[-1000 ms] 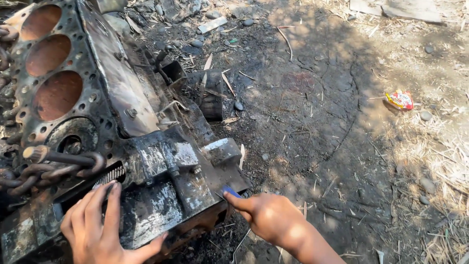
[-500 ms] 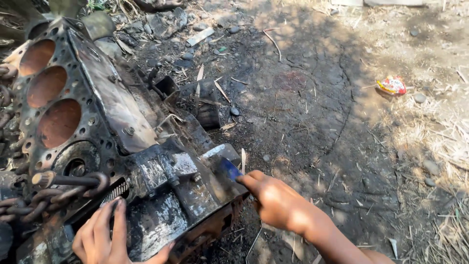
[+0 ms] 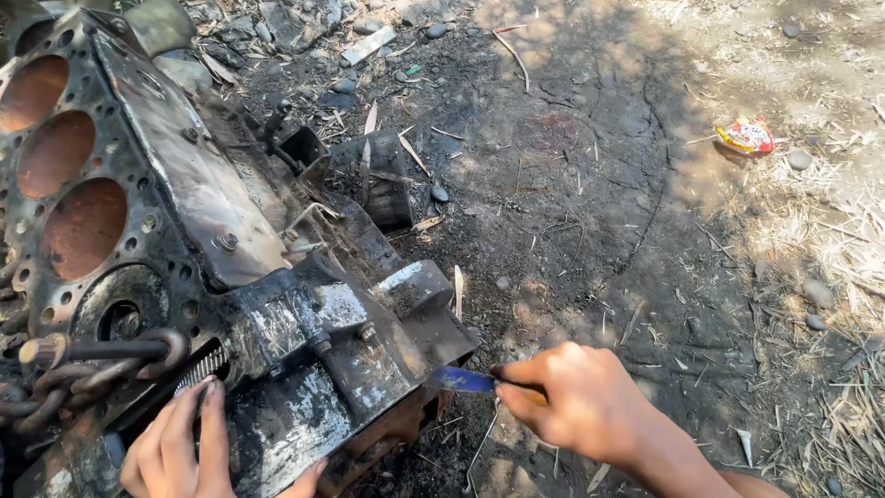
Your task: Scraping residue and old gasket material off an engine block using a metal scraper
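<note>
Poking at the bottom corner of this grimy engine block (image 3: 221, 277) with a little blue-bladed tool (image 3: 466, 379), right hand (image 3: 576, 406) pinching it by the handle between thumb and fingers, tip touching the block's lower edge. Left hand (image 3: 180, 447) lies flat on the near face, fingers spread, bracing it. The block sits tilted on oily black dirt, with a rusty chain (image 3: 83, 364) hooked through a hole at its near left end.

What I'd worry about: the metal looks slick with oil, so the blade could skid off and jab the left hand, which is pretty near. The block also looks only propped, so if it shifts, the fingers on it could get pinched. A candy wrapper (image 3: 745, 136) lies well away, no issue there.
</note>
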